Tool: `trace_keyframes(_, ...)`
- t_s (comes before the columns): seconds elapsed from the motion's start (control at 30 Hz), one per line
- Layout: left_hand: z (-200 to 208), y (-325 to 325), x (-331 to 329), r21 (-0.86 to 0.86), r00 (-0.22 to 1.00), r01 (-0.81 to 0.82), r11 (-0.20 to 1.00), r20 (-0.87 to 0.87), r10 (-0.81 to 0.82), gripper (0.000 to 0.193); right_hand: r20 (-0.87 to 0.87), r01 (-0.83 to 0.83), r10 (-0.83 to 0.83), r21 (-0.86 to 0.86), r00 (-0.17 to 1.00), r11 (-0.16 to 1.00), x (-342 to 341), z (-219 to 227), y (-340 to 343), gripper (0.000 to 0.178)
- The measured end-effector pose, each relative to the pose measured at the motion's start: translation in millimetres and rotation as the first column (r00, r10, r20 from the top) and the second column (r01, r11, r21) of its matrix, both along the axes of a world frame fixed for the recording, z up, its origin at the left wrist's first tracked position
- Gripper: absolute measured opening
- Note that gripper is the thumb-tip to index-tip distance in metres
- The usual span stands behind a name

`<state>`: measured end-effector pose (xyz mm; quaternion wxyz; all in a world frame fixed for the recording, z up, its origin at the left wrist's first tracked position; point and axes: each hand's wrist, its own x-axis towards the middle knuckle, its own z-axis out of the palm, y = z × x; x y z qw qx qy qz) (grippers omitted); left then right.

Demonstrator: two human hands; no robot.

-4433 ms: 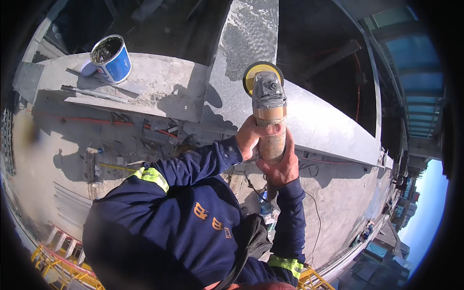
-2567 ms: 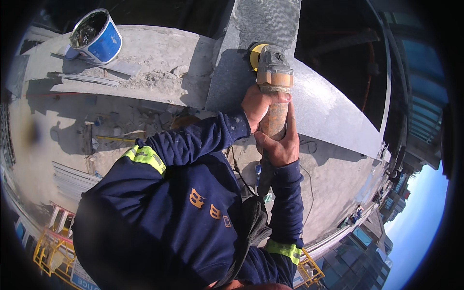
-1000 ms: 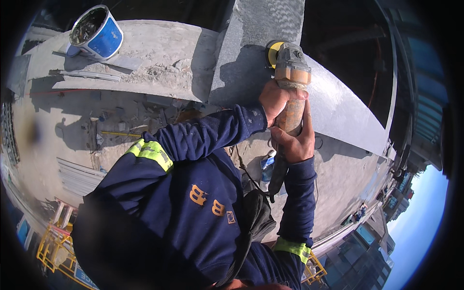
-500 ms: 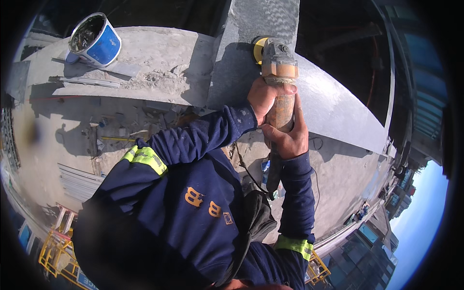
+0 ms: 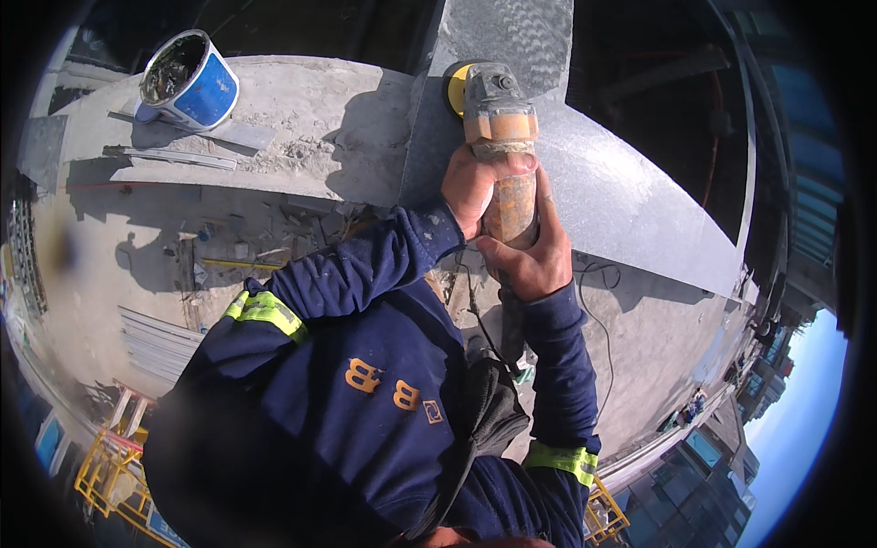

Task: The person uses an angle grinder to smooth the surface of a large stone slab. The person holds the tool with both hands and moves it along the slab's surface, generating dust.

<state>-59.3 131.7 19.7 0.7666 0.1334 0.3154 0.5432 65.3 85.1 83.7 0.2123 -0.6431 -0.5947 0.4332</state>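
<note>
Over the grey slab [image 5: 630, 196], my left hand [image 5: 470, 190] and right hand [image 5: 533, 258] closed round the grinder [image 5: 502, 124]; tilting could dig its disc [image 5: 455, 89] in.

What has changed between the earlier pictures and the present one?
The angle grinder has moved left across the grey panel, so its yellow disc is nearer the panel's left edge. The left hand and right hand moved with it, both keeping their grip. The blue-and-white bucket stayed on the concrete ledge.
</note>
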Motion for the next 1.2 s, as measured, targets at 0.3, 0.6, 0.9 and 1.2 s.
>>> trace_keyframes(0.3, 8, -1, 52, -0.015, 0.993, 0.1, 0.995, 0.061, -0.099, 0.036, -0.058, 0.179, -0.183, -0.074, 0.981, 0.981, 33, 12, -16, 0.109)
trace_keyframes(0.6, -2, 2, 39, 0.003, 0.997, 0.058, 0.998, 0.042, -0.058, 0.035, -0.099, 0.122, -0.12, 0.013, 0.988, 0.992, 26, -2, -11, 0.107)
trace_keyframes(0.9, -6, 15, 41, 0.032, 0.994, 0.104, 0.994, 0.037, -0.105, 0.035, -0.054, 0.143, -0.139, 0.073, 0.989, 0.987, 20, 0, -5, 0.103)
trace_keyframes(1.2, 1, 13, 46, 0.015, 0.992, 0.125, 0.992, 0.011, -0.125, 0.036, 0.024, 0.168, -0.17, 0.089, 0.985, 0.982, 24, 3, -9, 0.104)
